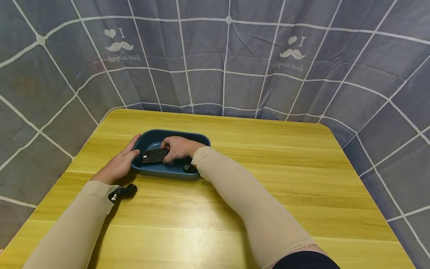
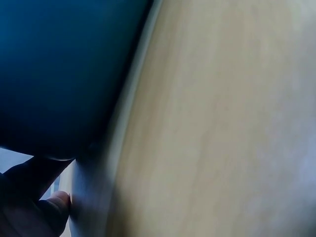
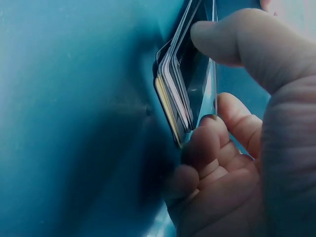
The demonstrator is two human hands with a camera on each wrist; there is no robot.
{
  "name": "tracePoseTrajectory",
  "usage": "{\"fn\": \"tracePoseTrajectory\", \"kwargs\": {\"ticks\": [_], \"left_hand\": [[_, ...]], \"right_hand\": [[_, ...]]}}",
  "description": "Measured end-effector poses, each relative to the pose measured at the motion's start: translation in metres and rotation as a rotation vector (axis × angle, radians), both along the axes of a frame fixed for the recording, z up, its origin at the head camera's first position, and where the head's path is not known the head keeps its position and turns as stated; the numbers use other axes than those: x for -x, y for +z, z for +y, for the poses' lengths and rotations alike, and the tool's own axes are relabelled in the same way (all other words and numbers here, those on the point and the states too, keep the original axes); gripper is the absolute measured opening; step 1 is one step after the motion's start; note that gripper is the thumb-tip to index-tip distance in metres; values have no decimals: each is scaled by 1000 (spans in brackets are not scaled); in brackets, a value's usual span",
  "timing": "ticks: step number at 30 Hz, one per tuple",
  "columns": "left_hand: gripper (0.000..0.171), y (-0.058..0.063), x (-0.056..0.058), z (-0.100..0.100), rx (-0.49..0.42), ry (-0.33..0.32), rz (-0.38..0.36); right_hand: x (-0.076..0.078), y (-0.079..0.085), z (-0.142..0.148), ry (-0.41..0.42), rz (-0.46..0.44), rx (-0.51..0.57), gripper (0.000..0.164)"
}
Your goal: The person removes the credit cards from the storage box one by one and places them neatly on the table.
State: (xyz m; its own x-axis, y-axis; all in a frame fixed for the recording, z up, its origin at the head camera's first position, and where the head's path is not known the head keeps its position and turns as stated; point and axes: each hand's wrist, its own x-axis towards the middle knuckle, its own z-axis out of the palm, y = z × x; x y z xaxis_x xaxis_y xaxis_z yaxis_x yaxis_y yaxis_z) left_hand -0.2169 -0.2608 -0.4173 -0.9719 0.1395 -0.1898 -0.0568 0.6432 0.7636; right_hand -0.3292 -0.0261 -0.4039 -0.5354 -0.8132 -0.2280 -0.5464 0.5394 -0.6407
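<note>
A dark blue basin stands on the table, left of its middle. Inside it, my right hand pinches a stack of cards by its right end, and the top card is black with "VIP" on it. The right wrist view shows layered card edges between thumb and fingers, close to the basin's blue surface. My left hand holds the basin's left end, thumb at the rim. In the left wrist view only part of that hand shows, beside the basin wall.
A yellow wooden table carries the basin. A grey curtain with white lines hangs behind and at both sides. A small black device sticks out at the left wrist, and another dark piece shows by the right wrist.
</note>
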Motion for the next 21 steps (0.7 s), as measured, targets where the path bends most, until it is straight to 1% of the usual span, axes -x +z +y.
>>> {"fn": "tracePoseTrajectory", "kwargs": {"ticks": [5,12,16,21], "left_hand": [[63,3,-3,3,5,-13,25],[62,3,-8,4,-13,-8,2],[62,3,-9,4,-18,-10,-1],[62,3,-10,5,-21,-7,3]], "right_hand": [[-3,3,1,-12,-16,9,58],[-5,10,5,-12,-22,41,58],[-5,16,10,-13,-30,56,61],[-4,24,17,-35,-35,78,62]]}}
